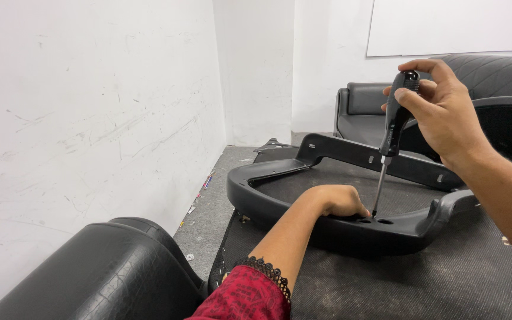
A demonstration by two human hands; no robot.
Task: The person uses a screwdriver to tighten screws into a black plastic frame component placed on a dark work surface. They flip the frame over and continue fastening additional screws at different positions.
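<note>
A scuffed white wall (90, 106) is seen at 9 o'clock, filling the left of the view.

A black padded seat part (96, 272), with cracked leatherette, is found at 7 o'clock, in the lower left corner.

A strip of grey concrete floor (208, 207) is seen between wall and work surface, with small scraps scattered along the wall's foot.

A red sleeve (244, 296) with black lace trim is seen at 6 o'clock, on the person's left forearm.

The left hand (339, 201) is placed just right of centre, resting on the near rail of the frame. Its fingers are curled together and pinched around the tip of the screwdriver shaft, right at the hole.

A black plastic chair armrest frame (280, 210), a curved open loop, is laid flat on a dark mesh mat (445, 278) at the centre of the view. Two holes are seen in its near rail at about 4 o'clock from centre; the far bar runs toward 2 o'clock.

A screwdriver (393, 127) with a black handle and thin metal shaft is held nearly upright, slightly tilted, with its tip set in the left hole of the near rail.

The right hand (442, 109) is raised at 2 o'clock. Its fingers and thumb are closed around the top of the screwdriver handle.

A black padded chair (362, 112) is seen behind, at 1 o'clock, against the far wall.

A white board (451, 26) is mounted at the upper right.
</note>
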